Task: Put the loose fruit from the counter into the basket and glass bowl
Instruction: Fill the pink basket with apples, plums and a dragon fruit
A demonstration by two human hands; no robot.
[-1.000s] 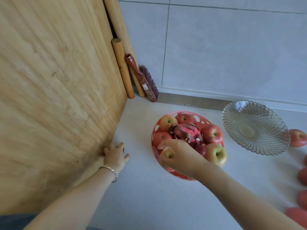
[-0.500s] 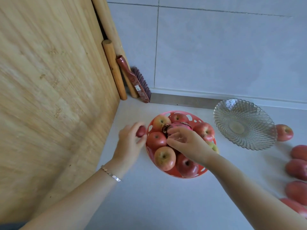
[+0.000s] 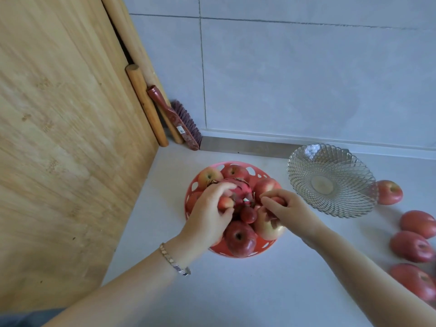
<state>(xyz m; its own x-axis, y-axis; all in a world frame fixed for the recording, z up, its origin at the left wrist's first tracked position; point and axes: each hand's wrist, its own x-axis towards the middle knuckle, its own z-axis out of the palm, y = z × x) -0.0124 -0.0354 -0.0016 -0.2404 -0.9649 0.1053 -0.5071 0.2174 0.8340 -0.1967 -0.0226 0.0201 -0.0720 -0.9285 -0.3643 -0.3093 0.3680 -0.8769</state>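
The fingers (image 3: pixel 221 188) of the left hand (image 3: pixel 210 213) are curled round a small red fruit (image 3: pixel 225 202), holding it just above the heap in the red basket (image 3: pixel 188 197). The right hand (image 3: pixel 290 208) reaches in from the other side with its fingers (image 3: pixel 271 199) bent together over the fruit; whether they have hold of anything cannot be told. Between the two hands lie a pink dragon fruit (image 3: pixel 240 188) and a small dark red fruit (image 3: pixel 247 214), with apples (image 3: pixel 239 237) packed round them up to the basket's rim. The basket stands on the pale worktop (image 3: pixel 236 291), and the glass bowl (image 3: pixel 297 161) sits just to its right. A loose apple (image 3: pixel 389 192) rests against the bowl's far side, and three more loose apples (image 3: pixel 410 245) lie near the right edge. A bracelet (image 3: pixel 174 260) circles the left wrist. A large wooden board (image 3: pixel 70 138), rolling pins (image 3: pixel 146 105) and a brush (image 3: pixel 179 119) lean in the corner.
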